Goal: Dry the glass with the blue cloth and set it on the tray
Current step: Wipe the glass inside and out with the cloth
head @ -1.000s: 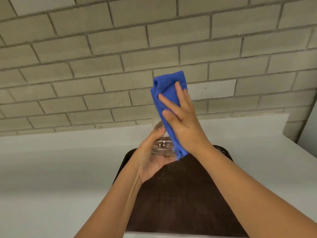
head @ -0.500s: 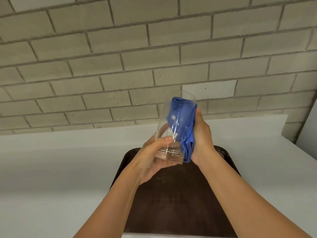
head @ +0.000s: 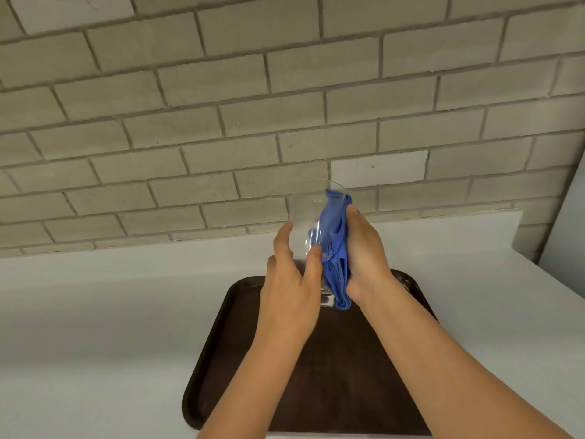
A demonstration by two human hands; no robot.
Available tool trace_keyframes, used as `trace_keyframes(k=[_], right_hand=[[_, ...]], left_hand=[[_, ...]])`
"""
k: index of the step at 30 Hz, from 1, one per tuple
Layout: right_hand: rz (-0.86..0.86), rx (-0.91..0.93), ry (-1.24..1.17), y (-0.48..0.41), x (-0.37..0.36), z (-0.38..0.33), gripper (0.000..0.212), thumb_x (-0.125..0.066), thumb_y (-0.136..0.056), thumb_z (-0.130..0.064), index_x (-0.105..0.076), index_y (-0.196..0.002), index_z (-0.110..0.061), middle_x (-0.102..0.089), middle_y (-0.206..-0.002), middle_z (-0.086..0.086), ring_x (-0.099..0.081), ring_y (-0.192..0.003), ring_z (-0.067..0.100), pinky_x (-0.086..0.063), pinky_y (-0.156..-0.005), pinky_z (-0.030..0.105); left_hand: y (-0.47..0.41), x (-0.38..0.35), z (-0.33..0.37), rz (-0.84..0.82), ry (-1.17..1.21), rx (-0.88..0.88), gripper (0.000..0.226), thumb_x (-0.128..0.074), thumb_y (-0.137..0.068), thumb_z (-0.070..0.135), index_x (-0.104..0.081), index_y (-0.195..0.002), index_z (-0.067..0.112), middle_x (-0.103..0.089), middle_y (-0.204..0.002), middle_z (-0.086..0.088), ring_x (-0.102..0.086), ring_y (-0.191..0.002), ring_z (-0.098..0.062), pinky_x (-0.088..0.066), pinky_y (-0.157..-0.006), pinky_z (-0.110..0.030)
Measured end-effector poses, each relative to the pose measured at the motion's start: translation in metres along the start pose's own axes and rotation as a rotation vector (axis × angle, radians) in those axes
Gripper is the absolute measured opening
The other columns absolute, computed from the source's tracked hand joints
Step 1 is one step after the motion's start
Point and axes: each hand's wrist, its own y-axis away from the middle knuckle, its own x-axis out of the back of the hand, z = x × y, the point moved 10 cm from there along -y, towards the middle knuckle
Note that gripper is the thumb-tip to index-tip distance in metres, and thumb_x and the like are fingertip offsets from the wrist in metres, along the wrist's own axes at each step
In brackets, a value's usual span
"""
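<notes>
Glass (head: 311,217) gripped by left hand (head: 289,293); blue cloth (head: 335,248) pressed against its side by right hand (head: 364,258), above tray (head: 221,337); firm hold advised while wiped; contact apparently outer wall only

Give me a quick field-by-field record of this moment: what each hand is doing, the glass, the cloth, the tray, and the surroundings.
left hand: grip on the glass's lower part
right hand: presses the blue cloth against the glass's side
glass: clear, mouth up, slightly tilted, held above the tray
blue cloth: bunched, outside the glass
tray: dark brown, on the white counter, nothing seen on it
counter: white
wall: grey brick
task stage: drying, glass not yet set down
</notes>
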Motion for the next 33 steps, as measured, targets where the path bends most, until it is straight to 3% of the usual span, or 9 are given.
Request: trace_keyframes(k=[4, 6, 9, 13, 15, 18, 22, 29, 33], right_hand=[[-0.101, 0.036, -0.043, 0.007, -0.013, -0.005, 0.05, -0.035, -0.093, -0.042, -0.045, -0.126, -0.006, -0.055, -0.103, 0.009, -0.054, -0.089, 0.023, -0.046, -0.088, 0.043], [-0.161, 0.074, 0.063, 0.017, -0.022, -0.011, 0.053, -0.037, -0.091, -0.046, -0.048, -0.122, -0.005, -0.06, -0.106, 0.013, -0.058, -0.09, 0.025, -0.046, -0.087, 0.042], [-0.204, 0.154, 0.222, 0.027, -0.026, -0.01, 0.045, -0.037, -0.089, -0.048, -0.056, -0.114, -0.016, -0.066, -0.105, 0.009, -0.064, -0.095, 0.022, -0.049, -0.088, 0.035], [-0.406, 0.403, 0.453, 0.058, -0.038, -0.001, 0.032, -0.034, -0.083, -0.053, -0.04, -0.114, -0.056, -0.048, -0.119, -0.028, -0.047, -0.107, -0.017, -0.038, -0.092, 0.005], [-0.43, 0.558, 0.606, 0.065, -0.045, -0.004, 0.032, -0.032, -0.087, -0.047, -0.025, -0.115, -0.06, -0.032, -0.13, -0.033, -0.03, -0.117, -0.022, -0.024, -0.099, 0.002], [-0.414, 0.715, 0.805, 0.064, -0.059, -0.01, 0.042, -0.035, -0.092, -0.039, -0.014, -0.124, -0.055, -0.012, -0.151, -0.015, -0.011, -0.132, -0.001, -0.011, -0.11, 0.023], [-0.352, 0.739, 0.835, 0.04, -0.072, -0.033, 0.052, -0.041, -0.091, -0.035, -0.02, -0.139, -0.038, 0.009, -0.155, -0.011, 0.007, -0.142, 0.013, -0.004, -0.116, 0.036], [-0.302, 0.498, 0.615, 0.006, -0.059, -0.024, 0.052, -0.034, -0.093, -0.037, -0.013, -0.141, -0.037, -0.004, -0.155, -0.01, -0.017, -0.137, 0.01, -0.021, -0.101, 0.023], [-0.213, 0.257, 0.382, -0.007, -0.033, -0.006, 0.048, -0.03, -0.094, -0.041, -0.016, -0.14, -0.038, -0.042, -0.137, -0.007, -0.048, -0.097, 0.003, -0.04, -0.066, 0.011]], left_hand=[[-0.005, -0.003, -0.004, -0.02, 0.06, 0.065, 0.077, -0.047, -0.076, 0.053, -0.009, -0.142, 0.041, -0.053, -0.076, 0.006, -0.055, -0.056, -0.001, -0.039, -0.048, -0.01], [-0.006, -0.002, -0.016, -0.021, 0.248, 0.147, 0.082, -0.06, -0.076, 0.045, -0.012, -0.142, 0.041, -0.059, -0.085, 0.012, -0.06, -0.066, 0.009, -0.05, -0.066, -0.015], [-0.007, -0.008, -0.037, -0.063, 0.646, 0.35, 0.093, -0.066, -0.057, 0.057, -0.03, -0.14, 0.036, -0.067, -0.11, 0.005, -0.068, -0.093, -0.011, -0.055, -0.081, -0.037], [-0.006, -0.015, -0.049, -0.188, 0.993, 0.506, 0.041, -0.064, -0.051, 0.063, -0.078, -0.068, 0.028, -0.076, -0.07, 0.003, -0.071, -0.068, -0.015, -0.059, -0.06, -0.031], [-0.005, -0.023, -0.042, -0.292, 1.17, 0.493, 0.04, -0.066, -0.061, 0.054, -0.078, -0.078, 0.019, -0.076, -0.073, -0.004, -0.072, -0.069, -0.017, -0.059, -0.059, -0.03], [-0.004, -0.026, -0.031, -0.361, 1.375, 0.46, 0.041, -0.071, -0.067, 0.039, -0.073, -0.099, 0.013, -0.076, -0.092, -0.007, -0.072, -0.086, -0.019, -0.059, -0.073, -0.031], [0.0, -0.035, -0.027, -0.476, 1.374, 0.442, 0.052, -0.087, -0.045, 0.035, -0.076, -0.09, 0.011, -0.076, -0.092, -0.012, -0.072, -0.087, -0.026, -0.059, -0.068, -0.041], [-0.001, -0.038, -0.04, -0.409, 1.295, 0.495, 0.073, -0.084, -0.048, 0.038, -0.065, -0.113, 0.009, -0.073, -0.097, -0.017, -0.071, -0.085, -0.031, -0.058, -0.066, -0.044], [0.006, -0.044, -0.048, -0.405, 1.314, 0.498, 0.102, -0.088, -0.043, 0.036, -0.046, -0.134, 0.02, -0.07, -0.105, -0.014, -0.071, -0.088, -0.031, -0.057, -0.068, -0.045]])
